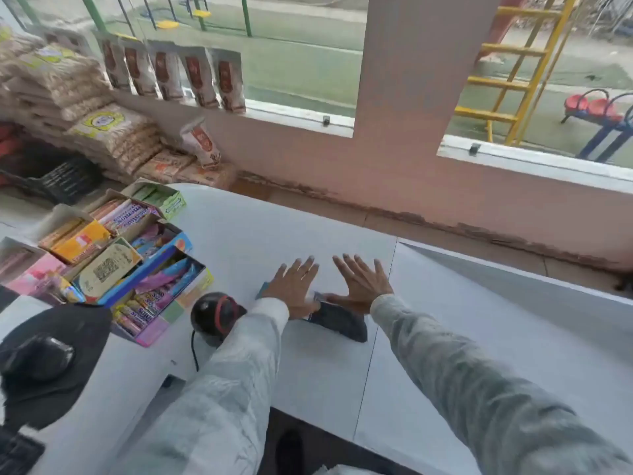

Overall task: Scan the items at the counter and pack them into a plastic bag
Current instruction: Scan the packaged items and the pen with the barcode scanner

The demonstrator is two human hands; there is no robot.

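White-sleeved, both hands lie flat with fingers spread, grasping nothing: the left hand (295,284) presses on a teal item (263,290), the right hand (360,284) just beside a dark packet (339,323), mid-counter (445,337). A scanner (214,315) sits toward the counter's left edge.

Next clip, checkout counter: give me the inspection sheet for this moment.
Surface: white counter, mostly bare.
Job's things: dark packet and a blue item lie under the hands; no plastic bag seen.
Clutter: candy display boxes at left; mouse on black pad.
Grippers: left hand and right hand spread flat, fingers open, holding nothing.
Cables: black cord runs from the barcode scanner.
Surroundings: stacked snack bags, windows onto a playground.
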